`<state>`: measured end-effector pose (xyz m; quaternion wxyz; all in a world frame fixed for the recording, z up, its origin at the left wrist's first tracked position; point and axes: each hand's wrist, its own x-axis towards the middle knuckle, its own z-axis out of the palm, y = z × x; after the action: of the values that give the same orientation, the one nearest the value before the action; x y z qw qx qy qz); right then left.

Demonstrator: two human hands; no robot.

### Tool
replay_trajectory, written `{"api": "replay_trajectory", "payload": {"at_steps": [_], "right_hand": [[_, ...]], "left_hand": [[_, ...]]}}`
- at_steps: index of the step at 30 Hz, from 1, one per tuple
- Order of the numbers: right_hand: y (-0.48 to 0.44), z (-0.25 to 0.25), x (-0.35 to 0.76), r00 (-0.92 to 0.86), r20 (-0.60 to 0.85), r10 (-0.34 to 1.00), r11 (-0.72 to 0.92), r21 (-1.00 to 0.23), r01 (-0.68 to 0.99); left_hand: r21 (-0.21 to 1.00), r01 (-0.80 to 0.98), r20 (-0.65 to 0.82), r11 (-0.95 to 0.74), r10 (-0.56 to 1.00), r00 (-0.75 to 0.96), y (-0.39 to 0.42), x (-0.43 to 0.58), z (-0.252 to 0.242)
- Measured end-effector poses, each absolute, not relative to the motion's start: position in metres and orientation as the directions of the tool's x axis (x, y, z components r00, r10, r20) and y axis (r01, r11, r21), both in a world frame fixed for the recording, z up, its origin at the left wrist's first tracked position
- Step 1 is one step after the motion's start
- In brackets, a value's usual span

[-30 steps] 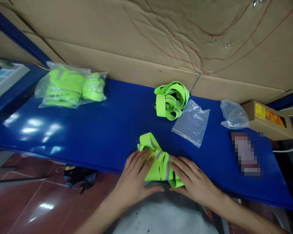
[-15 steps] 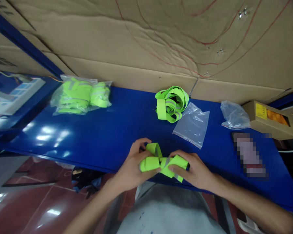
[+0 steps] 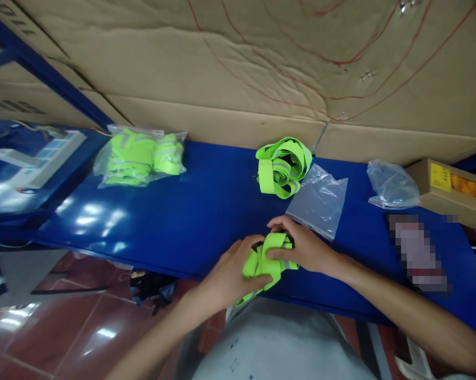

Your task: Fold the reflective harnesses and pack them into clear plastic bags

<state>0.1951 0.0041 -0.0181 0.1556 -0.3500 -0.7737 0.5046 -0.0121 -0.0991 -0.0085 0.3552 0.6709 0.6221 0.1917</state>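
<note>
A neon-yellow reflective strap, with grey stripes, is bunched in folds between my two hands above the table's front edge. My left hand grips its left side, thumb in front and fingers behind. On the right side, my right hand pinches the folds between thumb and fingers. Parts of the strap are hidden by both hands. Beyond them lies a loose coil of the same strap. A clear zip bag lies flat beside that coil, just past my right hand.
Filled clear bags of neon strap lie at the back left of the blue table. A power strip is farther left. At right are another clear bag, a cardboard box and a pixelated phone-like object. Cardboard walls the back.
My right hand has moved up and inward, and my left hand slightly right. The strap, earlier stretched sideways between them, is now more compactly folded and tilted. The view has shifted slightly.
</note>
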Motion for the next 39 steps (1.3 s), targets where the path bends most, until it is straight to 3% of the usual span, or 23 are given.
{"api": "replay_trajectory", "payload": {"at_steps": [3, 7, 12, 15, 20, 25, 28, 30, 35, 39], "right_hand": [[-0.007, -0.007, 0.2, -0.668, -0.199, 0.717, 0.117, -0.91, 0.398], [-0.02, 0.004, 0.21, -0.748, -0.23, 0.622, 0.156, -0.901, 0.406], [-0.016, 0.007, 0.224, -0.851, -0.231, 0.472, 0.108, -0.943, 0.316], [-0.016, 0.008, 0.232, -0.879, -0.206, 0.429, 0.145, -0.945, 0.293], [-0.025, 0.003, 0.243, -0.806, -0.094, 0.584, 0.256, -0.921, 0.293], [-0.022, -0.005, 0.247, -0.85, -0.017, 0.526, 0.286, -0.938, 0.196], [-0.015, 0.0, 0.252, -0.861, -0.048, 0.507, 0.183, -0.97, 0.162], [-0.011, 0.007, 0.257, -0.87, -0.11, 0.48, 0.212, -0.948, 0.237], [-0.006, 0.019, 0.267, -0.858, -0.174, 0.484, 0.324, -0.875, 0.36], [0.003, 0.023, 0.274, -0.905, -0.196, 0.378, 0.302, -0.898, 0.32]], "left_hand": [[0.775, 0.632, -0.086, -0.015, 0.988, 0.129, -0.109, -0.011, -0.018], [0.784, 0.557, 0.171, -0.274, 0.958, 0.231, -0.119, -0.007, -0.032], [0.612, 0.549, 0.396, -0.569, 0.821, 0.411, -0.118, 0.003, -0.029], [0.534, 0.567, 0.384, -0.627, 0.777, 0.498, -0.112, 0.006, -0.021], [0.572, 0.556, 0.357, -0.603, 0.793, 0.493, -0.103, 0.003, -0.018], [0.469, 0.589, 0.387, -0.658, 0.753, 0.532, -0.102, 0.005, -0.021], [0.501, 0.604, 0.38, -0.62, 0.785, 0.49, -0.11, 0.008, -0.023], [0.521, 0.601, 0.393, -0.606, 0.795, 0.462, -0.118, 0.009, -0.023], [0.384, 0.543, 0.514, -0.747, 0.661, 0.546, -0.126, 0.006, -0.017], [0.435, 0.491, 0.387, -0.755, 0.649, 0.655, -0.118, 0.001, -0.007]]}}
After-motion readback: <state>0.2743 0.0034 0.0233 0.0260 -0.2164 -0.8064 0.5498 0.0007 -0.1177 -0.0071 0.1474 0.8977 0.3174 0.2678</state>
